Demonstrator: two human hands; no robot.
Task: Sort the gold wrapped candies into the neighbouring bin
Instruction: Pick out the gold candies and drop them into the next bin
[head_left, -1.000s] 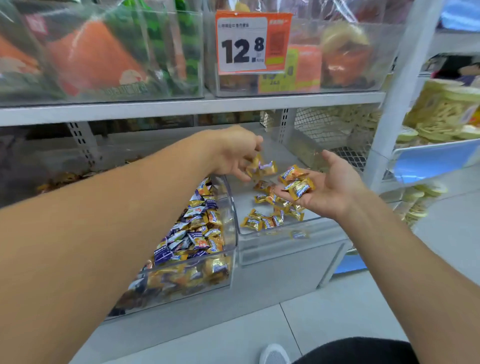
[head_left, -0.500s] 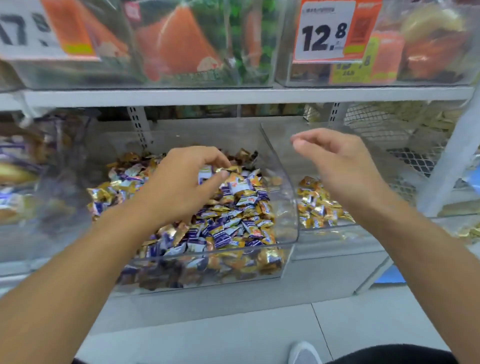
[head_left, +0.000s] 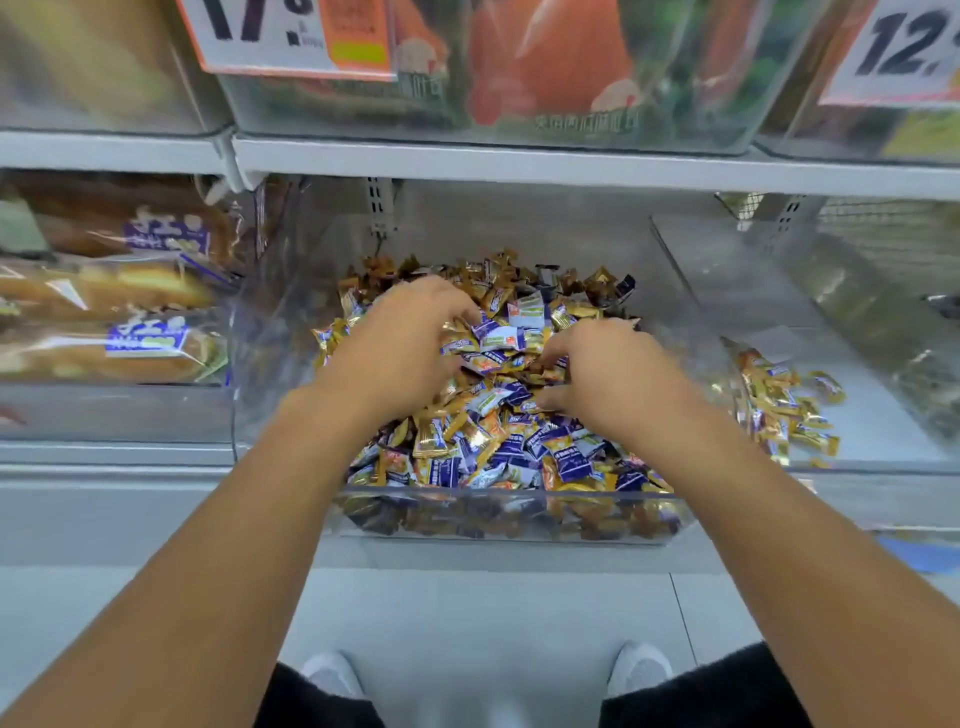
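Bright, even shop light from overhead, with soft shadows. Glare streaks the clear bins (head_left: 519, 514). Wide-angle bending curves the shelf (head_left: 519, 161) edges; motion blur smears the price tags (head_left: 291, 36).

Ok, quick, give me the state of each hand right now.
Left hand: fingers curled down into the mixed gold and purple wrapped candies; grip cannot be told.
Right hand: the same, fingertips buried in the pile.

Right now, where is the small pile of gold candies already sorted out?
The gold candies lie in the clear bin at right, just beyond the right hand.
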